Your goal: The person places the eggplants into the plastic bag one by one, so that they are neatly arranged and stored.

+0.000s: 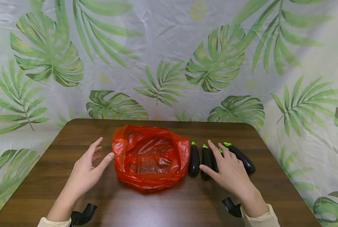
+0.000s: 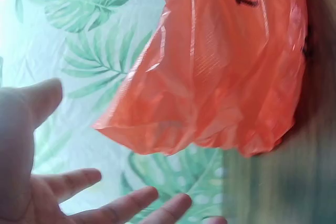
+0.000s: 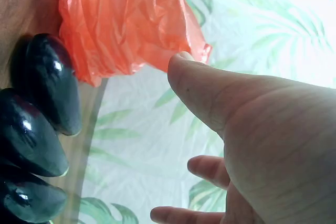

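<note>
A red plastic bag [image 1: 122,167] stands on the table with its mouth spread wide; black print shows on its side in the left wrist view. My left hand [image 1: 85,173] hovers left of the bag, fingers spread and holding nothing; a gap separates it from the bag [image 2: 210,77] in the left wrist view. To the bag's right lie several dark, glossy eggplants [image 1: 194,160] with green caps. Over them hangs my right hand [image 1: 228,168], its fingers extended and gripping nothing. It hides part of the middle eggplants, while the rightmost eggplant [image 1: 244,159] shows beyond its fingers.
The brown wooden table [image 1: 157,208] has its far edge just behind the bag. A pale sheet with green leaf prints [image 1: 169,47] hangs behind and at the sides. Black wrist mounts [image 1: 84,216] sit at both wrists, below the cream sleeves.
</note>
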The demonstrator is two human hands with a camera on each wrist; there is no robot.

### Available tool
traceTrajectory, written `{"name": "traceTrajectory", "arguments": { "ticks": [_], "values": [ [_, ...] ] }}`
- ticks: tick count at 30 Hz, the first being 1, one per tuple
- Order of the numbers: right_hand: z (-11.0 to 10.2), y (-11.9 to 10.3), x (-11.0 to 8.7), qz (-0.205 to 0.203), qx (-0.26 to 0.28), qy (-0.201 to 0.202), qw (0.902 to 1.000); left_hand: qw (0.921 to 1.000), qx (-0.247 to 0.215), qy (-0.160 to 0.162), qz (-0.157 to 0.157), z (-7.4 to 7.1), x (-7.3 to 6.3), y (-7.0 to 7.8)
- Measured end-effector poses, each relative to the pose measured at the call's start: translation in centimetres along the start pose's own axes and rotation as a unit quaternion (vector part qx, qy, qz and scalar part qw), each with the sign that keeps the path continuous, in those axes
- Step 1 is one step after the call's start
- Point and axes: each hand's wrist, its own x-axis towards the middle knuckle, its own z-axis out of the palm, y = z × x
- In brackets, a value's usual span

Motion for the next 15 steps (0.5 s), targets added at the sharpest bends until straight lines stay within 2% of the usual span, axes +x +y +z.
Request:
{"name": "traceTrajectory", "arguments": {
  "ticks": [3, 6, 11, 13, 15],
  "values": [
    [0.1, 0.1, 0.1, -0.002, 0.007, 0.001, 1.0, 0.9988, -0.038, -0.016, -0.025, 0.1, 0.4, -0.6],
    [0.2, 0.2, 0.3, -0.003, 0.013, 0.002, 0.9999, 0.9937, -0.092, -0.037, -0.054, 0.3, 1.0, -1.0],
    [0.2, 0.3, 0.4, -0.003, 0.023, 0.0, 0.9997, 0.9735, -0.195, -0.069, -0.098, 0.7, 2.4, -1.2],
    [0.3, 0.4, 0.5, -0.002, 0.026, -0.001, 0.9997, 0.9664, -0.218, -0.08, -0.111, 0.8, 2.9, -1.1],
    [0.4, 0.5, 0.5, -0.002, 0.029, -0.003, 0.9996, 0.9627, -0.227, -0.087, -0.119, 1.0, 3.4, -1.0]
  ]
}}
